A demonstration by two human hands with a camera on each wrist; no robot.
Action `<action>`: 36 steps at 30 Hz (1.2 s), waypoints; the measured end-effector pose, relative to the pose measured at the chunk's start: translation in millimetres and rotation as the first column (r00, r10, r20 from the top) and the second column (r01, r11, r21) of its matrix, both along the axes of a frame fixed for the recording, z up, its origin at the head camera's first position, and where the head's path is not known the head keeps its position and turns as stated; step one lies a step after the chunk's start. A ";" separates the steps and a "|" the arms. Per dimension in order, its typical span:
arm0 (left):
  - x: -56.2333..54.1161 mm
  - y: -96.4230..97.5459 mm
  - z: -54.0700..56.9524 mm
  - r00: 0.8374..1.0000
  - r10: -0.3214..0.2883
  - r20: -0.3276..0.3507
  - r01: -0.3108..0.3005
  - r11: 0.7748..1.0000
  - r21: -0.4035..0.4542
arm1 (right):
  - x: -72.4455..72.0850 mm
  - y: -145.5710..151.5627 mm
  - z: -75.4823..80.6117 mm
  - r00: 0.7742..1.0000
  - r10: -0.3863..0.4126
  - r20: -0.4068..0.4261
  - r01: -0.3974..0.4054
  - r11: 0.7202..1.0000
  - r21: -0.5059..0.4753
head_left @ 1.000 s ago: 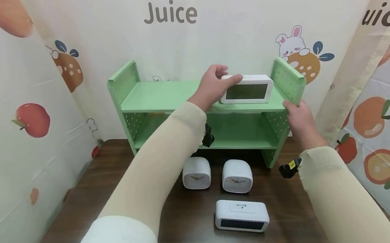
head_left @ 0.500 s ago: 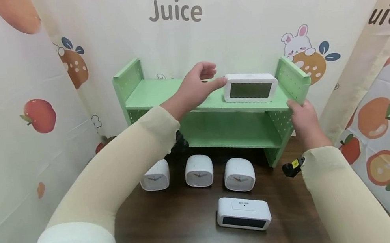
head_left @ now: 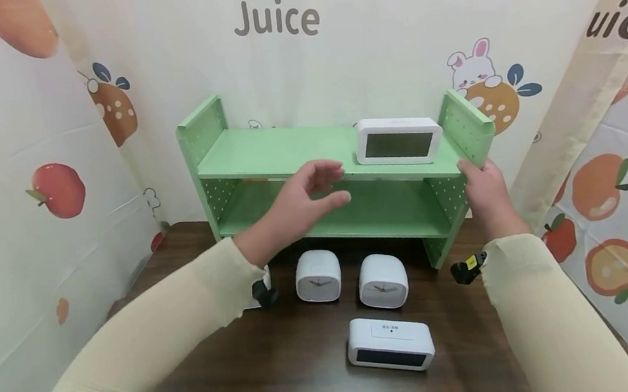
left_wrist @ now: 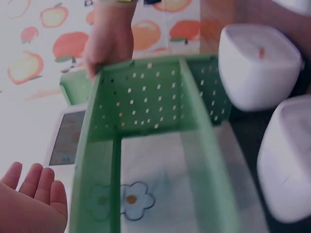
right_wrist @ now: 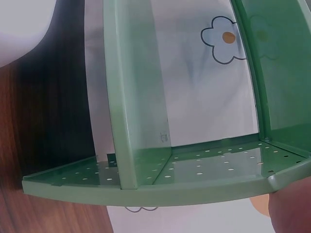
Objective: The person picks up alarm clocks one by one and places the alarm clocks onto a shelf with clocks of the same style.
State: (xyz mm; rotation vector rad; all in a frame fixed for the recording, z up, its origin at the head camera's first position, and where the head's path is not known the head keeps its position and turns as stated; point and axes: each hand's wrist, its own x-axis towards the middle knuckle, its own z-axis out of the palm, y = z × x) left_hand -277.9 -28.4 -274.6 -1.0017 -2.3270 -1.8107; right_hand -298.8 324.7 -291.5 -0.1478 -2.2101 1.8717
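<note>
In the head view a green two-tier shelf stands against the back curtain. A white digital clock with a blank dark screen sits upright on its top tier, towards the right end. My left hand hovers before the shelf, fingers loosely bent and holding nothing, to the lower left of that clock. My right hand grips the front edge of the shelf's right side panel, thumb on the inner face; its other fingers are hidden behind the panel. The right wrist view catches only part of that hand at the panel's edge.
Below the shelf, small rounded white clocks with hands, one in the middle and another to its right, stand on the dark wooden table. A third is mostly behind my left wrist. Nearer lies a second white digital clock.
My left hand has let go of the digital clock on the top tier and moved left, then down in front of the shelf. The right hand keeps its grip on the side panel.
</note>
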 end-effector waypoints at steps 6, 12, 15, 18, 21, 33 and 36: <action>18.0 -6.3 -33.3 0.992 0.002 0.126 -0.012 0.997 0.077 | 0.2 0.3 1.5 1.000 0.004 0.019 -0.004 1.000 0.004; 33.6 -15.8 -69.4 0.975 -0.040 0.217 0.005 0.987 0.159 | -0.2 -0.9 1.0 1.000 0.022 0.005 -0.022 1.000 -0.021; 40.9 -19.3 -87.3 0.978 -0.047 0.205 0.013 0.987 0.163 | -2.4 -2.6 0.3 1.000 0.025 -0.011 -0.025 0.998 -0.049; 47.4 -20.1 -105.6 0.983 -0.025 0.185 0.001 0.991 0.132 | -4.6 -3.8 -0.4 1.000 0.015 -0.017 -0.016 0.999 -0.052; 53.7 -18.0 -123.4 0.982 -0.005 0.190 -0.015 0.995 0.102 | -5.1 -4.2 -0.5 1.000 0.006 -0.013 -0.007 0.999 -0.044; 74.5 -17.4 -171.4 0.948 0.030 0.316 -0.070 0.991 0.116 | 0.2 -5.0 0.0 1.000 -0.001 -0.002 0.001 0.999 -0.045; 76.7 -15.4 -176.9 0.946 0.020 0.325 -0.063 0.990 0.123 | 1.5 -3.5 1.2 1.000 -0.007 -0.010 0.006 0.999 -0.053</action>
